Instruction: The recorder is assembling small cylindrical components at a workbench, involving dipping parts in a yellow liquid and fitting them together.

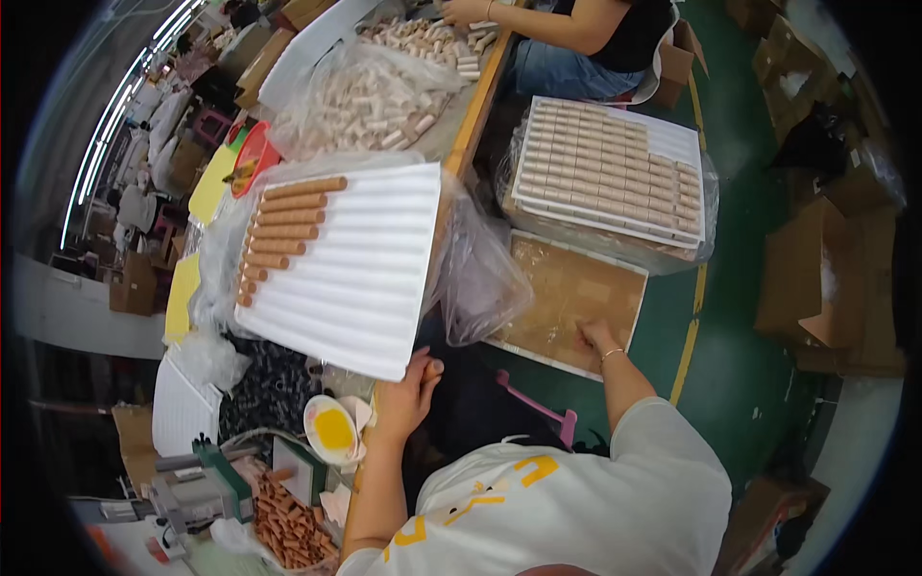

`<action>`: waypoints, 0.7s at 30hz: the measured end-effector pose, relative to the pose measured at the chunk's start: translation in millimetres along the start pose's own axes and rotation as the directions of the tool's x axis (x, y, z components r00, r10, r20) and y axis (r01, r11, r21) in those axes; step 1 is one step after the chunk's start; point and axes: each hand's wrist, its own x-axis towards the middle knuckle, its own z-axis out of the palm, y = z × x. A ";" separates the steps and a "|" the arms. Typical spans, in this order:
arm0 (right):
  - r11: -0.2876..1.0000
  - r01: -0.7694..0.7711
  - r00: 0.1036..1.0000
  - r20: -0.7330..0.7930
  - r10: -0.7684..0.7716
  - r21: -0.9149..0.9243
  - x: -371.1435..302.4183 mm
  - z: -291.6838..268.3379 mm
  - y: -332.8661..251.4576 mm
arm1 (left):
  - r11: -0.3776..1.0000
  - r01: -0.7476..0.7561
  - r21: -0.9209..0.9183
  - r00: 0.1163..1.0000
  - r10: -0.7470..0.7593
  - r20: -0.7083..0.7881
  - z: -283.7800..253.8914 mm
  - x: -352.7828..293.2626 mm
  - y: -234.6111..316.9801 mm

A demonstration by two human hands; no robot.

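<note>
A head-worn fisheye looks down over the shirt (pixel 567 504) at six o'clock. The left hand (pixel 411 394) appears nearer than the right hand (pixel 597 337).

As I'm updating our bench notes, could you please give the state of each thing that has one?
Grooved tray, partly filled with brown cylinders
Second tray, mostly full of pale cylinders
Clear bag between trays, crumpled
White bowl, holding something yellow
Cardboard box at right, open
Black pieces, heaped
</note>
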 end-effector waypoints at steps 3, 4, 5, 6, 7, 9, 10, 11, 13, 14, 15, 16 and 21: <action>0.992 -0.099 0.993 0.066 0.094 0.080 38.0 -18.9 -12.6 | 0.999 -0.050 0.016 0.998 0.051 -0.034 1.9 14.8 1.9; 0.969 -0.183 0.979 0.116 0.166 0.165 45.9 -21.3 -10.7 | 0.997 -0.067 -0.025 0.997 0.067 -0.029 -0.3 20.5 3.4; 0.966 -0.184 0.979 0.116 0.165 0.181 54.6 -21.3 -9.7 | 0.994 -0.083 -0.067 0.996 0.082 -0.024 -1.2 25.6 4.2; 0.963 -0.208 0.976 0.103 0.193 0.174 62.9 -18.1 -19.6 | 0.994 -0.094 -0.055 0.995 0.093 -0.028 -1.5 30.1 2.4; 0.958 -0.239 0.970 0.091 0.227 0.161 68.9 -17.4 -25.4 | 0.996 -0.053 -0.076 0.999 0.054 0.006 0.5 30.9 1.7; 0.978 -0.202 0.977 0.082 0.197 0.058 79.4 -20.2 -38.0 | 0.996 -0.015 -0.085 0.999 0.019 0.037 3.2 33.0 0.2; 0.984 -0.167 0.983 0.072 0.171 -0.054 83.7 -21.3 -45.5 | 0.994 -0.015 -0.105 0.998 0.021 0.060 3.7 34.0 -0.8; 0.986 -0.160 0.983 0.080 0.163 -0.048 87.7 -28.9 -52.2 | 0.992 -0.014 -0.123 0.996 0.025 0.082 5.9 35.5 -1.8; 0.978 -0.093 0.943 0.298 0.146 -0.186 88.4 -41.9 -58.0 | 0.993 -0.029 -0.110 0.992 0.042 0.116 7.3 36.8 -6.1; 0.980 -0.090 0.940 0.309 0.142 -0.177 85.1 -34.7 -55.8 | 0.993 -0.036 -0.109 0.987 0.052 0.151 6.2 34.9 -8.6; 0.979 -0.053 0.957 0.271 0.107 -0.198 81.9 -30.7 -52.1 | 0.994 -0.042 -0.099 0.988 0.057 0.147 5.2 32.6 -8.3; 0.975 -0.017 0.971 0.228 0.069 -0.221 83.9 -30.5 -50.1 | 0.998 -0.044 -0.047 0.985 0.052 0.166 6.0 32.4 -6.6; 0.965 -0.051 0.953 0.278 0.124 -0.255 94.9 -34.0 -39.7 | 0.996 -0.086 0.029 0.981 0.080 0.177 6.9 40.9 4.2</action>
